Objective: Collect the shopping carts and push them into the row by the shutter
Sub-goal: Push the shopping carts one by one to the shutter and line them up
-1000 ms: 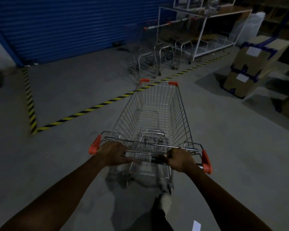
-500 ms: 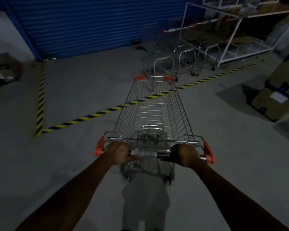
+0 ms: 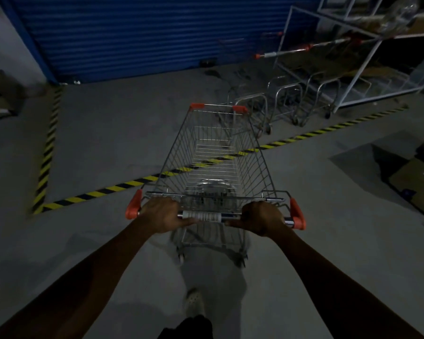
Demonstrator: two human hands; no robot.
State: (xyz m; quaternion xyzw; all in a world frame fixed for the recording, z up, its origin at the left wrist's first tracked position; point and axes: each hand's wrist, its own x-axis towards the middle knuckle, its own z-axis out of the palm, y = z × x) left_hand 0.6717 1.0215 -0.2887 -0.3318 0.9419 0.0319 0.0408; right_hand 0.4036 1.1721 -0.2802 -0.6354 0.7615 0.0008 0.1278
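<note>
A wire shopping cart (image 3: 216,157) with orange corner caps stands in front of me, its basket empty. My left hand (image 3: 163,215) grips the left part of the cart's handle bar (image 3: 206,216). My right hand (image 3: 261,218) grips the right part of the same bar. The cart's front end reaches over the yellow-black floor stripe (image 3: 123,185). Beyond it, to the right, a row of nested carts (image 3: 287,104) stands by the blue shutter (image 3: 142,35), its long handle bar sticking out above.
A white metal rack (image 3: 367,57) stands behind the cart row at the right. Cardboard boxes (image 3: 416,177) lie on the floor at the right edge. A second striped line (image 3: 47,152) runs along the left. Dark clutter (image 3: 0,99) sits at the far left wall.
The cart has rolled forward across the striped line toward the cart row, which now looks nearer. Both hands keep their grip on the handle bar.
</note>
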